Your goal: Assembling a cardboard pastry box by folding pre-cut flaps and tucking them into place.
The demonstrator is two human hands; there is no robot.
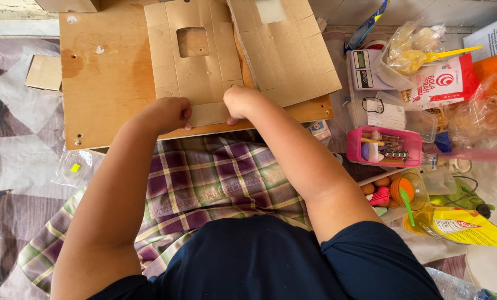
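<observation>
While curled, both hands (170,114) on cardboard (195,61)

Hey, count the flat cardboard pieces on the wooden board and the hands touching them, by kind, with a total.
Flat brown cardboard sheet with a square cut-out window, under both hands: 1
Flat brown cardboard sheet without a window, beside it: 1
Bare hands pressing the near flap of the windowed sheet: 2, left hand and right hand
Total: 4
All lie on the light wooden board.

From my remote feed, the person wears a dark navy short-sleeved shirt (270,261) and a plaid garment (204,178) (purple, green and cream checks); both forearms are bare, no rings or watch visible.
</observation>
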